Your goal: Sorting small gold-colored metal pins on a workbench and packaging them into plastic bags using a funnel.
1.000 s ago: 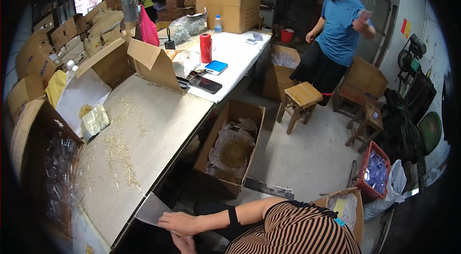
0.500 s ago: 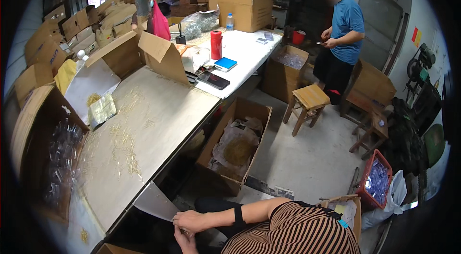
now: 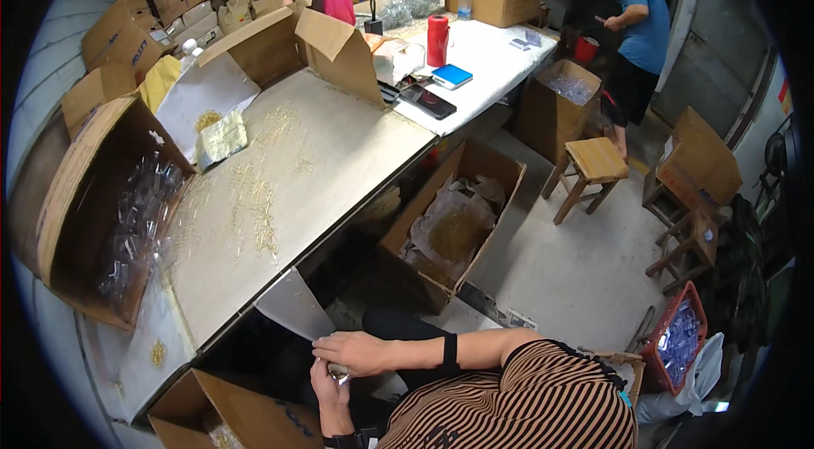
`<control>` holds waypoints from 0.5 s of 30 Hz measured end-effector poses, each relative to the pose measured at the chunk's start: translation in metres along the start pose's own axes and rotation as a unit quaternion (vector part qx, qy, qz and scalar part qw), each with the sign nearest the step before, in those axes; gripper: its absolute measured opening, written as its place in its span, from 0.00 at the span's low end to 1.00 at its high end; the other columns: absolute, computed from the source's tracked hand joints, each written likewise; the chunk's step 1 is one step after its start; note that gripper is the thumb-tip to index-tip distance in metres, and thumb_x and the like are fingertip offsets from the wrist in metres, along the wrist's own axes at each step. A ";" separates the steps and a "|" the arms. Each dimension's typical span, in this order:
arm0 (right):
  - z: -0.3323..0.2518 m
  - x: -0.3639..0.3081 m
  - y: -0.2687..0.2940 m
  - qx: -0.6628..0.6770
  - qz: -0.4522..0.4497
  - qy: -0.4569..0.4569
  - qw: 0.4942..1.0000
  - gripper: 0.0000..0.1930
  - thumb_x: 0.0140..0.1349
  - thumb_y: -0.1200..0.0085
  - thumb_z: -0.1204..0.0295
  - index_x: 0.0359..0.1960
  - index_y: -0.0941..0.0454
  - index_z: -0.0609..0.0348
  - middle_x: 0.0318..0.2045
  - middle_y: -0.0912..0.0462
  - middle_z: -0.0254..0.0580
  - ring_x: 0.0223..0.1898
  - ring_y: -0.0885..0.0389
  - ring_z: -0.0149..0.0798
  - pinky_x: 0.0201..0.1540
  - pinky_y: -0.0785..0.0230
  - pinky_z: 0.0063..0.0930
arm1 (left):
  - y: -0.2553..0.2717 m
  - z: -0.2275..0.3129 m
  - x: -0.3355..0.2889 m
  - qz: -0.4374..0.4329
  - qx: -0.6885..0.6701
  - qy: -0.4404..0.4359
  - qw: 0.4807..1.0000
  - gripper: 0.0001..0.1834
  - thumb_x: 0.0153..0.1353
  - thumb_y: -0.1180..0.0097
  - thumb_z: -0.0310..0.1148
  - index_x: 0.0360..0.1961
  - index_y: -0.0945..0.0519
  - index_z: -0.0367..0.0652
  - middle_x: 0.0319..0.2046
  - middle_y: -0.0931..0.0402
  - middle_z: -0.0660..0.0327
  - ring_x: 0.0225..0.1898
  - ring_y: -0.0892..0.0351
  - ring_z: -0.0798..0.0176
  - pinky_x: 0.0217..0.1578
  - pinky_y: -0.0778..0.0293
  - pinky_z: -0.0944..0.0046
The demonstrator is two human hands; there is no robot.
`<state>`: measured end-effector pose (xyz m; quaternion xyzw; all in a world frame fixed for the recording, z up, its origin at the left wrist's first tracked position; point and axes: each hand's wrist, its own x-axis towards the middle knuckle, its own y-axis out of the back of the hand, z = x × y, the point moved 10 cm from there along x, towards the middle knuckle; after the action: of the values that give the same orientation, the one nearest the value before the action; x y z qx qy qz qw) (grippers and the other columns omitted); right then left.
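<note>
Both my hands meet low in the middle of the head view, beside the table's near edge. My left hand [image 3: 329, 384], a dark band at its wrist, is closed around a small shiny object [image 3: 339, 374] that I cannot make out. Over it lies my right hand [image 3: 360, 353], its fingers bent together at the left hand's fingertips; what they pinch is hidden. A white sheet [image 3: 292, 305] slopes down from the table edge just beyond my fingers. Thin gold-coloured pieces [image 3: 254, 203] are scattered across the table top [image 3: 339, 161].
An open carton [image 3: 208, 402] stands below my left hand; a tipped carton [image 3: 93, 220] holds clear plastic pieces. Another carton [image 3: 500, 237] sits on the floor beside the table. A wooden stool [image 3: 596, 159], a red basket [image 3: 678, 339] and a person in blue [image 3: 642, 25] are farther right.
The view has shifted, so the table and cartons appear farther right and the carton by my left hand shows more. My hands stay together. The person in blue has turned and stepped.
</note>
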<state>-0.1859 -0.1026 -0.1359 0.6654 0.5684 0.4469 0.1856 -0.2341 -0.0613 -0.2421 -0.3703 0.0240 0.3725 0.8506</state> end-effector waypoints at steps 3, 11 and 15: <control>-0.005 -0.004 0.019 -0.020 0.038 0.010 0.999 0.24 0.45 0.44 0.73 0.47 0.30 0.65 0.50 0.28 0.48 0.50 0.28 0.49 0.53 0.33 0.35 | 0.007 -0.002 0.003 -0.009 -0.033 0.020 0.999 0.18 0.67 0.64 0.38 0.49 0.30 0.39 0.45 0.26 0.58 0.46 0.25 0.59 0.45 0.26 0.58; 0.001 -0.003 0.031 -0.001 0.080 -0.011 0.997 0.18 0.46 0.47 0.75 0.42 0.27 0.65 0.44 0.26 0.46 0.49 0.27 0.47 0.52 0.32 0.34 | -0.022 0.008 -0.003 -0.017 -0.075 0.019 0.997 0.19 0.69 0.65 0.42 0.48 0.29 0.38 0.44 0.26 0.56 0.44 0.24 0.60 0.42 0.26 0.58; -0.005 -0.006 0.031 -0.038 0.097 -0.020 0.994 0.19 0.47 0.47 0.74 0.44 0.28 0.66 0.46 0.25 0.48 0.53 0.29 0.47 0.54 0.34 0.35 | -0.032 0.014 0.004 -0.004 -0.034 -0.012 0.999 0.21 0.69 0.65 0.43 0.48 0.30 0.36 0.46 0.27 0.55 0.48 0.26 0.59 0.49 0.30 0.60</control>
<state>-0.1709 -0.1186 -0.1123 0.7191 0.4796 0.4704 0.1776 -0.2142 -0.0638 -0.2136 -0.3948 -0.0006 0.3741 0.8392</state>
